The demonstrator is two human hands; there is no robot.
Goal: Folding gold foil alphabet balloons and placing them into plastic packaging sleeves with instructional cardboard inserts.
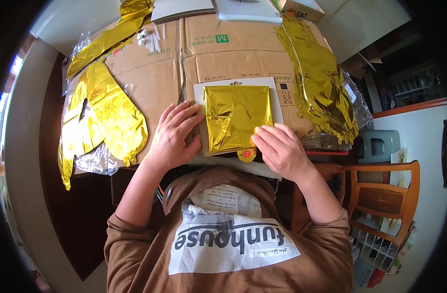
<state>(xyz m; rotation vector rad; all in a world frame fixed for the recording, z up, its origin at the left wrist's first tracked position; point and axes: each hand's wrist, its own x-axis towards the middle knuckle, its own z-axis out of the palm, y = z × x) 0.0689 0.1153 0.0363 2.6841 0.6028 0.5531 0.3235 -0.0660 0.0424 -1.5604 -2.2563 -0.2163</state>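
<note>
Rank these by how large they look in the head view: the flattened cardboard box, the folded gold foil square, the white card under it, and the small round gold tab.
1. flattened cardboard box
2. white card
3. folded gold foil square, only slightly smaller than the card
4. round gold tab

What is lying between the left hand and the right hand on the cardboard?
In the head view, a folded gold foil balloon on a white backing card lies between the left hand and the right hand; both hands touch it.
</note>
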